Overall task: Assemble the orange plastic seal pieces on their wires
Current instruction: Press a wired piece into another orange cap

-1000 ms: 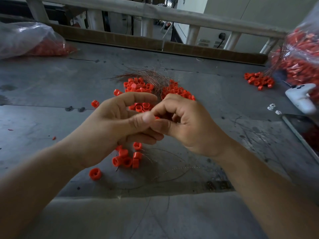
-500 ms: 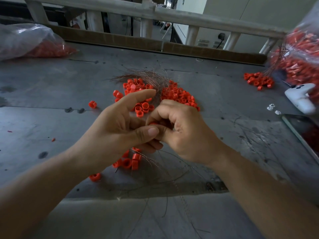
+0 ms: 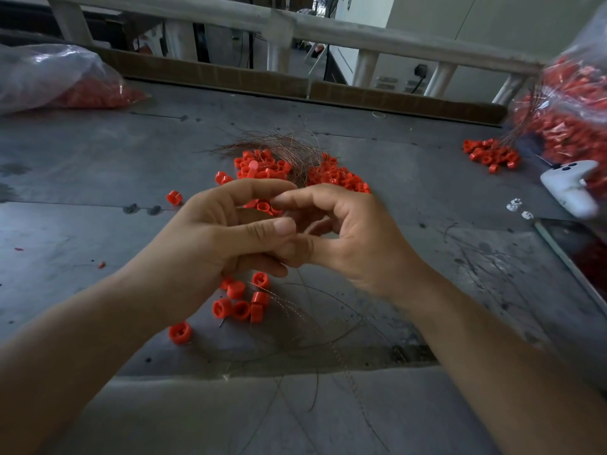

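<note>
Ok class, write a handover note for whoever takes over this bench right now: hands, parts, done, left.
Left hand and right hand: fingertips meet above the table; what they pinch is hidden.
Orange pieces and wire bundle lie just beyond them; a small cluster and loose wires lie nearer.
Done: cannot tell from here.
Left: many pieces look loose.

The person is working bare-handed: the left hand (image 3: 210,244) and right hand (image 3: 354,238) are showing uncovered, both forearms are running bare to the frame's edge, and the left thumbnail (image 3: 284,226) is looking short-trimmed.
</note>
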A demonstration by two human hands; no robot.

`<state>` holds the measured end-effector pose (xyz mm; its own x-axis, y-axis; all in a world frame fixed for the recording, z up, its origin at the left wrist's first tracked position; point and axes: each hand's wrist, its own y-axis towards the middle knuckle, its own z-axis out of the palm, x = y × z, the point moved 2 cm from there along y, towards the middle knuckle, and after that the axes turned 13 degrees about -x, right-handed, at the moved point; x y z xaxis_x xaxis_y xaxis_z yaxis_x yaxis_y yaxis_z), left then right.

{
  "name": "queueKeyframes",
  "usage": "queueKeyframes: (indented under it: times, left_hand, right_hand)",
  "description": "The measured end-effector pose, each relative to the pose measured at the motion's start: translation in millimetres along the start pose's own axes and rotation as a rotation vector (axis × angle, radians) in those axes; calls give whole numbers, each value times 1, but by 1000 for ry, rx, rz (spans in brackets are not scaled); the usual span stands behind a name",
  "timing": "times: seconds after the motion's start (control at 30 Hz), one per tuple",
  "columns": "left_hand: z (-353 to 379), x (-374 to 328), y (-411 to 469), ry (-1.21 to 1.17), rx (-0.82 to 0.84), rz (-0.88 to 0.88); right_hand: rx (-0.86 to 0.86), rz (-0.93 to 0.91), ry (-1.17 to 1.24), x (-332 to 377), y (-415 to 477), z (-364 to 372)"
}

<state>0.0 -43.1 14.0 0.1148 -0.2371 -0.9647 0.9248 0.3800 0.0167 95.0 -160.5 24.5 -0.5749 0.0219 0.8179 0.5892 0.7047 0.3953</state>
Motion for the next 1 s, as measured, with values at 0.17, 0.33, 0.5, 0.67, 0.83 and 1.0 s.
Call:
queueKeyframes:
  times: [0.17,0.33,0.5,0.67,0.83,1.0]
  left_hand:
    - [-7,-5,3,-115,-11,50]
    - [-12,-5,6,-142,-51,57]
    - [-13,-7,6,-45,-147,100]
    - [-17,-9,8,194,-155,80]
    - [-22,-9,9,437,-216,139]
    - [-20,-4,9,618,-205,93]
  right_hand:
    - [107,95,151,0,-2,2]
    - [28,56,90,-1,1,-3]
    - [3,-87,-75,2,2,-15]
    - [18,-194,-297,2,1,-14]
    - [105,-133,-346,-3,-1,-7]
    - [210,-102,-425,-9,-2,1]
